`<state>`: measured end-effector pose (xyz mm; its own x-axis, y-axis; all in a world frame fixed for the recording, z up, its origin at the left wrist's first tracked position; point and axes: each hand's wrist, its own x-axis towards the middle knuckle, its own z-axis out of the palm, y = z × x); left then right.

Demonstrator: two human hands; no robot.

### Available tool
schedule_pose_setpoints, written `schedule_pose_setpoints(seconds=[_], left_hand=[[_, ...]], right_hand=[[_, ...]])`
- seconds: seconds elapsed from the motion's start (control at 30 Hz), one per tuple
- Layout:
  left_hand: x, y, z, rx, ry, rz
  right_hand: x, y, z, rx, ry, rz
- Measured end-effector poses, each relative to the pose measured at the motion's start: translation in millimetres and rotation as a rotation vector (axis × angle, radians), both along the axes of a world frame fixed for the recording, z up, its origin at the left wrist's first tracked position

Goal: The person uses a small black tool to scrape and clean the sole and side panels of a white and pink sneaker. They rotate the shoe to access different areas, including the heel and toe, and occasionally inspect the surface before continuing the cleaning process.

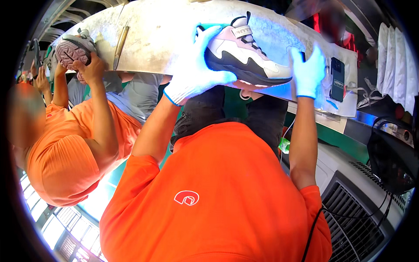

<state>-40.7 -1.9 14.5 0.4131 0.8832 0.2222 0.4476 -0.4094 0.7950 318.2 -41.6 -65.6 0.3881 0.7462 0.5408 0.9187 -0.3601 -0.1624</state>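
A white, pink and black sneaker [244, 54] with a strap and a thick black midsole is tilted above the worktable, its toe to the right. My left hand [196, 70], in a white glove, grips it around the heel; the thumb lies along the sole's lower edge. Just beyond the toe is my right hand [308, 72], gloved too, its thumb and fingers spread apart. A small dark patch shows between them, too blurred to name. Bright bluish light washes over both gloves.
A dark phone [337, 78] lies on the worktable [152, 30] at the right. A metal-edged strip [121, 47] rests farther left. Beside me a co-worker in orange holds another shoe [75, 50]. A beige vented machine [345, 183] stands at my right.
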Motion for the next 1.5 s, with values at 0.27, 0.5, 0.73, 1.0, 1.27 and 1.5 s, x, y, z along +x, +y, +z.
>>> schedule_pose_setpoints(seconds=[0.27,0.5,0.73,1.0,1.27,1.5], left_hand=[[-4.4,-6.4,-5.2,0.078,-0.02,0.043],[-1.4,-20.3,-16.6,0.093,-0.014,0.149],[1.1,-15.9,-25.0,0.104,-0.096,0.19],[-13.0,-2.8,-34.3,0.062,-0.151,0.074],[-5.5,-7.9,-31.0,0.042,-0.163,0.132],[-2.1,-10.8,-23.1,-0.037,-0.121,0.173]], right_hand=[[5.4,-2.1,23.8,-0.235,0.577,0.209],[-95.4,-22.0,130.1,0.299,1.677,0.602],[-139.2,-6.5,102.4,0.525,1.744,0.846],[-130.7,18.9,89.9,0.612,2.01,0.753],[-154.7,20.3,106.5,0.731,1.768,0.616],[-178.4,26.8,109.3,0.856,1.37,0.483]])
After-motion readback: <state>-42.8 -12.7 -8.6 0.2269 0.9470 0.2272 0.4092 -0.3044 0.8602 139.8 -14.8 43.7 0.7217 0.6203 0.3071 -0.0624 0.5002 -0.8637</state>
